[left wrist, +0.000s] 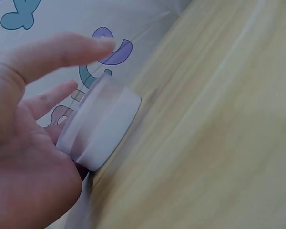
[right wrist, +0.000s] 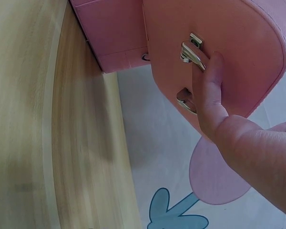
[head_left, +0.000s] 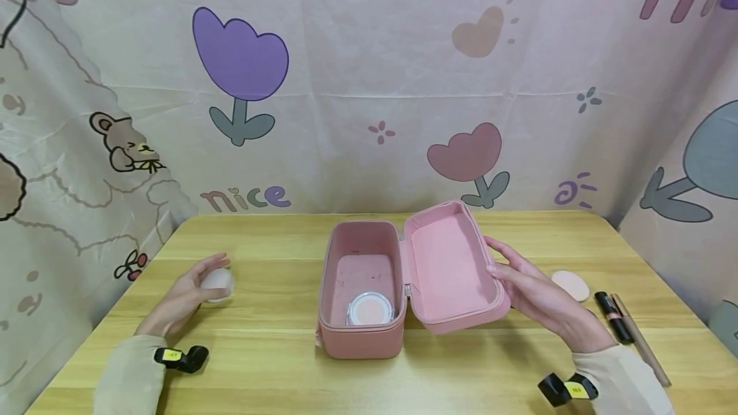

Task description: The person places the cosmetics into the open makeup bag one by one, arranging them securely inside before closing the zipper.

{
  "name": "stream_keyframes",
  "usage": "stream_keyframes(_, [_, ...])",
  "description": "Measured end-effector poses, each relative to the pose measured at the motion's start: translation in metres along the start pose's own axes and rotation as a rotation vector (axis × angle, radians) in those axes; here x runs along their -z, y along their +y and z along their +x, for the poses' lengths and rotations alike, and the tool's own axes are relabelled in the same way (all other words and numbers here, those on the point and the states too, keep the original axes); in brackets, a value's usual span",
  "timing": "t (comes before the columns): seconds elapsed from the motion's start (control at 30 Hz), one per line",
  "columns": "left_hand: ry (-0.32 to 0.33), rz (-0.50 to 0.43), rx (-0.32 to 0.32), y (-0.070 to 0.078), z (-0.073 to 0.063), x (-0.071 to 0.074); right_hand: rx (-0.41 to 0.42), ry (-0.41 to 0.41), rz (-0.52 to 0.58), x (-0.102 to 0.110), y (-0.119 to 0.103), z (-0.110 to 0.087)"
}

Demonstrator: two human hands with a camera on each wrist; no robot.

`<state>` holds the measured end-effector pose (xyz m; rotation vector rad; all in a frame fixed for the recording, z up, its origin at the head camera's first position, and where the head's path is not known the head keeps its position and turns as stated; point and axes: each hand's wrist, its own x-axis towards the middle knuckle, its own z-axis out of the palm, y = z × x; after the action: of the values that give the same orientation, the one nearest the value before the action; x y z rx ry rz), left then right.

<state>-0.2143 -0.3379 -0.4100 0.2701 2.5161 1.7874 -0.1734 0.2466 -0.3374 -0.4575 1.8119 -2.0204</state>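
A pink makeup case (head_left: 360, 341) stands open on the table, its lid (head_left: 452, 268) swung out to the right. My right hand (head_left: 533, 293) holds that lid at its right edge. In the right wrist view the thumb (right wrist: 212, 90) lies on the lid's outer face, by a handle with metal fittings (right wrist: 193, 55). At the left, my left hand (head_left: 184, 293) surrounds a small white jar (left wrist: 107, 126) with a clear upper part. The thumb (left wrist: 66, 52) is stretched out, apart from the jar, which sits close at the tabletop; some fingers are hidden behind it.
Inside the case lies a round compact (head_left: 371, 309) with a clear rim. Right of the right hand are a pale round puff (head_left: 571, 285), a black lip tube (head_left: 614, 317) and a tan pencil (head_left: 641, 341). A printed cloth (head_left: 346, 50) hangs behind the wooden table (head_left: 271, 338).
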Motion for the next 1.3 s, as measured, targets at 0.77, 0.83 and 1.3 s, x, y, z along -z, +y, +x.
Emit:
stream_keyframes(0.77, [0.119, 0.329, 0.020, 0.005, -0.003, 0.000, 0.009, -0.028, 0.013, 0.001, 0.002, 0.000])
stream_keyframes(0.83, [0.143, 0.333, 0.013, 0.007, -0.003, -0.001, 0.007, -0.032, 0.014, 0.001, 0.002, 0.000])
stream_keyframes(1.3, [0.217, 0.248, 0.055, 0.016, 0.001, -0.005, 0.008, -0.024, 0.000, 0.003, 0.002, 0.000])
